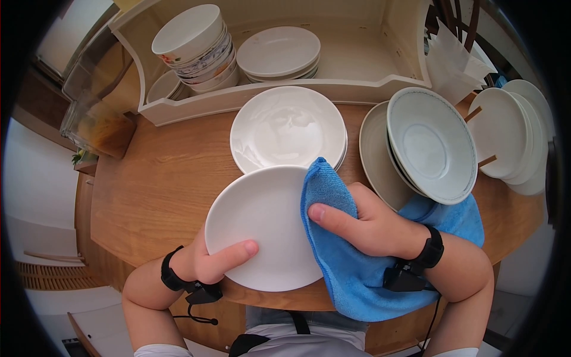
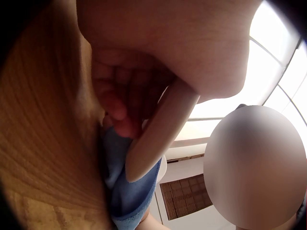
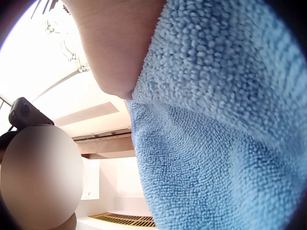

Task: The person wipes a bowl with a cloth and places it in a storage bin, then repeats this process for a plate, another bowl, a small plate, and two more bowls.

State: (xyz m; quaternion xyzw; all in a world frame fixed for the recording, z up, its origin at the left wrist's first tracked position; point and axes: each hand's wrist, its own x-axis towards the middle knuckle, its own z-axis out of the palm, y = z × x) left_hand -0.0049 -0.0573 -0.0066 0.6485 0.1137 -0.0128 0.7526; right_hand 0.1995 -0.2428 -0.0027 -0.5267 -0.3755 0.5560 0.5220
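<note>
A white plate (image 1: 267,238) is held tilted over the near part of the table. My left hand (image 1: 221,259) grips its left side, thumb on the upper face and fingers curled beneath, as the left wrist view shows the plate (image 2: 163,129) edge-on. At the plate's right edge my right hand (image 1: 372,223) grips a blue cloth (image 1: 363,279), its thumb pressing the fabric at the rim. The cloth hangs down over the table's front edge and fills much of the right wrist view. The right fingers are mostly hidden behind the cloth.
Just beyond lies a stack of white plates (image 1: 288,128). Bowls (image 1: 431,146) rest on a larger plate (image 1: 375,154) to the right, near plates in a rack (image 1: 502,131). A cream shelf (image 1: 357,92) at the back holds stacked bowls (image 1: 190,35) and plates (image 1: 278,50). A clear container (image 1: 98,128) stands far left.
</note>
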